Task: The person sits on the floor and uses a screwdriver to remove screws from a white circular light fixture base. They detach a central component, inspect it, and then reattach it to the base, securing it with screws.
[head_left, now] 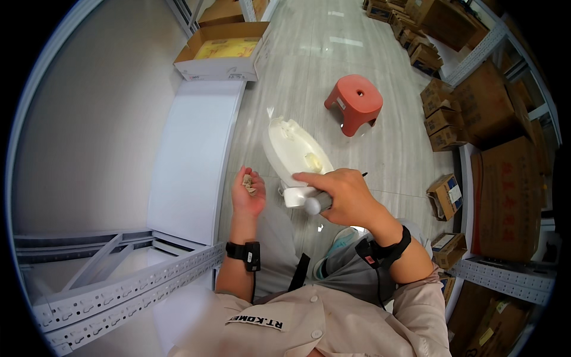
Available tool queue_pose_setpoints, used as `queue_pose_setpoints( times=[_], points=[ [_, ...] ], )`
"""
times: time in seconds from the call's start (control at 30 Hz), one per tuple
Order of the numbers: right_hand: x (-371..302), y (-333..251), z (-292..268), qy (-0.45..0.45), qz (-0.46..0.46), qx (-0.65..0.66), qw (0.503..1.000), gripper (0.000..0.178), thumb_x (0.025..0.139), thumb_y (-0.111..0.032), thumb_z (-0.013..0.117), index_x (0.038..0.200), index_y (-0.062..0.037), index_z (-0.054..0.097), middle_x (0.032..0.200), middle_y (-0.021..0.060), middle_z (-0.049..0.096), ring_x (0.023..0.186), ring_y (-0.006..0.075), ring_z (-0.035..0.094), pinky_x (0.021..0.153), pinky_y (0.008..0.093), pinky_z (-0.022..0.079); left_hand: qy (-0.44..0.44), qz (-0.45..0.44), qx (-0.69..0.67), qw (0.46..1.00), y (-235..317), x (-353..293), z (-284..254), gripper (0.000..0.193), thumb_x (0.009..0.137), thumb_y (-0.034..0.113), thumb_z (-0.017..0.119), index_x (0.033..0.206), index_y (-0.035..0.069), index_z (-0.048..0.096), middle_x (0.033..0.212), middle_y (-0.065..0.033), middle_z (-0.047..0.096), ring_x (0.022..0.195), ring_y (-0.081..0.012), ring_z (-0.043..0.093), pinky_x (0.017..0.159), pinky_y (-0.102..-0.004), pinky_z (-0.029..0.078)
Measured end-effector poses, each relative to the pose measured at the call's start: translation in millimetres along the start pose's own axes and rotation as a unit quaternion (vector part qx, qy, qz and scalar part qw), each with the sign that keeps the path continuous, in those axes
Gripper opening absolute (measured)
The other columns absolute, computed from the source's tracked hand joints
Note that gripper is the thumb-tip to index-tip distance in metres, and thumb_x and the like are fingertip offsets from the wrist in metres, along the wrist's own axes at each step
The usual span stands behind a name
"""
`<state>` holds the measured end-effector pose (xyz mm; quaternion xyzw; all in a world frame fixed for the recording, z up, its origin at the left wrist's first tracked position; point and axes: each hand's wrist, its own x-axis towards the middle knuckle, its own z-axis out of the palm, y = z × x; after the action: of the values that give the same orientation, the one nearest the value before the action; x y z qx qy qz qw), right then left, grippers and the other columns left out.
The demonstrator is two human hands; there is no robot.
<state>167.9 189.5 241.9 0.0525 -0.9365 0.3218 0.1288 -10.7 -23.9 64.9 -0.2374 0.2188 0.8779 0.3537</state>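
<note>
My left hand is cupped, its fingers curled up around a few small beige, crumbly-looking pieces. To its right, my right hand is wrapped round a grey, round-ended handle. Its index finger stretches left over a white, blocky part beside the handle. Beyond that part extends a long, shallow white shell-like piece; whether it is one piece with the handle I cannot tell. A pale yellowish lump lies in the shell near my fingers. Some crumpled whitish material shows at its far end.
A red plastic stool stands on the grey floor ahead. At left, a white shelf board leads to an open carton holding yellow packs. Metal racking is near my left side. Cardboard boxes line the right.
</note>
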Motion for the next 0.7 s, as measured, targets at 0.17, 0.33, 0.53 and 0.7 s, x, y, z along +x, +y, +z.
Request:
queue_pose_setpoints(
  times=[0.17,0.33,0.53,0.7],
  points=[
    [3,4,30,-0.037,-0.052,-0.1,0.993,0.057,0.065,-0.004,0.076,0.121,-0.0183,0.074,0.079,0.0031,0.073,0.073,0.0268,0.072,0.062,0.0393,0.053,-0.06,0.014,0.109,0.992,11,-26,32,0.023,0.106,0.032,0.067,0.104,0.009,0.064,0.089,-0.0004,0.065,0.071,-0.0076,0.058,0.048,-0.0189,0.041],
    [7,3,47,-0.044,-0.111,-0.165,0.979,0.052,0.07,-0.009,0.074,0.121,-0.0203,0.074,0.07,-0.0019,0.064,0.067,0.0203,0.068,0.06,0.036,0.05,0.009,0.013,0.163,0.987,6,-37,41,0.031,0.107,0.038,0.064,0.116,0.009,0.066,0.093,0.0011,0.067,0.071,-0.007,0.06,0.046,-0.0186,0.04],
    [13,6,52,-0.026,-0.141,-0.245,0.959,0.039,0.08,-0.015,0.069,0.118,-0.0213,0.075,0.068,-0.0041,0.06,0.064,0.0154,0.063,0.059,0.0315,0.048,-0.051,-0.044,0.198,0.978,5,-34,4,0.029,0.108,0.036,0.063,0.114,0.008,0.066,0.095,-0.0013,0.069,0.073,-0.0093,0.064,0.046,-0.0188,0.042],
    [21,11,56,-0.021,-0.151,-0.265,0.952,0.037,0.083,-0.017,0.067,0.118,-0.0218,0.075,0.071,-0.0043,0.06,0.066,0.0143,0.064,0.058,0.0313,0.046,-0.05,-0.024,0.27,0.961,-7,-40,3,0.019,0.102,0.024,0.068,0.11,0.008,0.063,0.091,-0.003,0.067,0.071,-0.0107,0.062,0.049,-0.0208,0.044]
  ],
)
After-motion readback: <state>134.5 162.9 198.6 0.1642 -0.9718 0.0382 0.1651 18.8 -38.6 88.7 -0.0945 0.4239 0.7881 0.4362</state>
